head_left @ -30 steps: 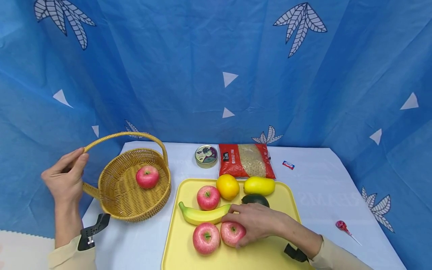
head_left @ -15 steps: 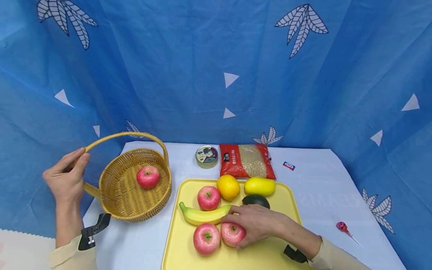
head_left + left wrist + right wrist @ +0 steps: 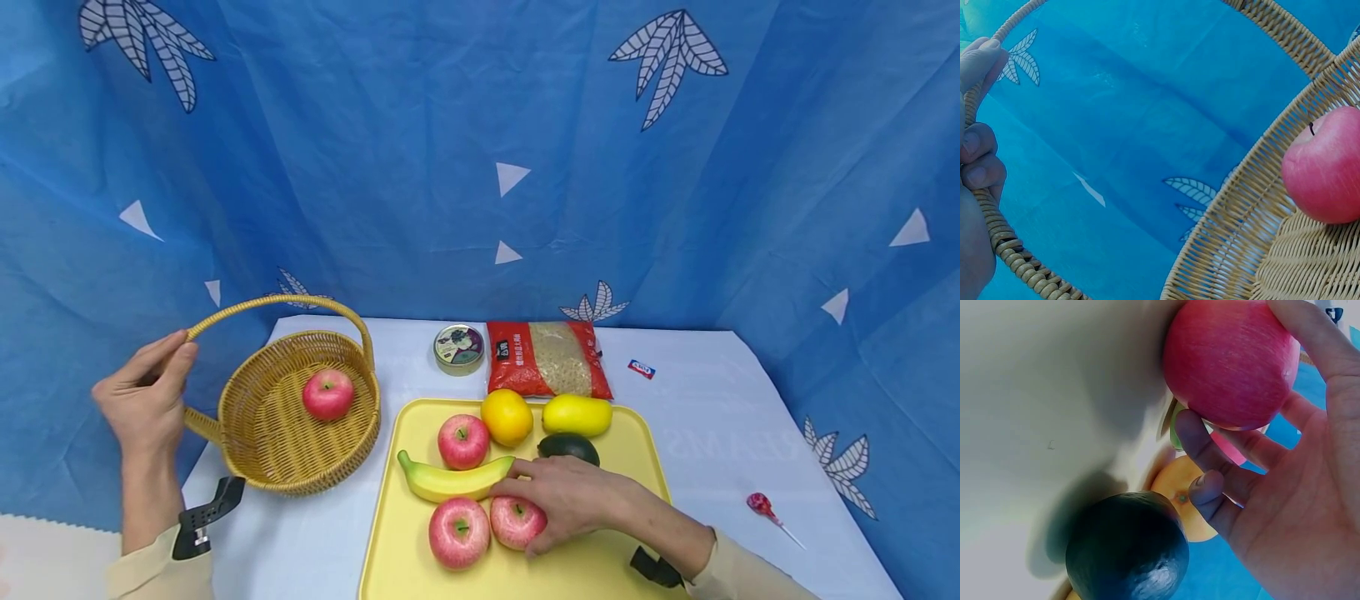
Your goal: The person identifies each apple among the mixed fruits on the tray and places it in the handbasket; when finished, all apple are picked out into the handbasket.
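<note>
Right hand [image 3: 573,500]: thumb [image 3: 1319,340] near, fingers [image 3: 1205,442] far, holding the near-right apple [image 3: 516,523] between. Left hand [image 3: 142,400]: fingers gripping basket handle [image 3: 277,299].

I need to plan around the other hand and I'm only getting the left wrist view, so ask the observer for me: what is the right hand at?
Observer: The right hand has its thumb and fingers around a red apple on a yellow tray.
Operator: I see part of the basket with one fruit in it. Is there more in the part I can't see?
Observer: No, the head view shows the whole inside, and that apple is the only thing there.
Operator: Anything past the tray's far edge?
Observer: Yes, a red bag lies on the table there.
</note>
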{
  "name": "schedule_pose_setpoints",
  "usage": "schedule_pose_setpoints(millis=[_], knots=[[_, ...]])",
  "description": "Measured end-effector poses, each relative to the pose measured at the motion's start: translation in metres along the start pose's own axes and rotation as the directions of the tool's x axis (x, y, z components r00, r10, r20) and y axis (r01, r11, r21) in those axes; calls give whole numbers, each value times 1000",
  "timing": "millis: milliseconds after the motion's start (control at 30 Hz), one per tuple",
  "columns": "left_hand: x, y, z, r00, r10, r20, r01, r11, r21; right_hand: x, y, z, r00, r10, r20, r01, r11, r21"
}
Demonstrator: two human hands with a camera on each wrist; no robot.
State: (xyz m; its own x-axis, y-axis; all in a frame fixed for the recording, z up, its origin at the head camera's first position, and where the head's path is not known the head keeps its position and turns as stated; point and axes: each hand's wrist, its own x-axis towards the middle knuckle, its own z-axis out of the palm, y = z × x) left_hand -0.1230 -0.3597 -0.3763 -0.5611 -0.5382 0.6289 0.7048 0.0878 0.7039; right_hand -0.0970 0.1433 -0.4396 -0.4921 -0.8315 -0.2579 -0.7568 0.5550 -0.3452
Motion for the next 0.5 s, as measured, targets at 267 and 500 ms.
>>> schedule_pose_setpoints(millis=[267,500], knots=[[0,-4,-1,1000,15,7,-15,999,-34,0,0,0,1000,-12,-7,12,1000,-11],[1,-4,-2,1000,12,11,-12,999,-35,0,0,1,1000,-13,-17,13,1000,-21]])
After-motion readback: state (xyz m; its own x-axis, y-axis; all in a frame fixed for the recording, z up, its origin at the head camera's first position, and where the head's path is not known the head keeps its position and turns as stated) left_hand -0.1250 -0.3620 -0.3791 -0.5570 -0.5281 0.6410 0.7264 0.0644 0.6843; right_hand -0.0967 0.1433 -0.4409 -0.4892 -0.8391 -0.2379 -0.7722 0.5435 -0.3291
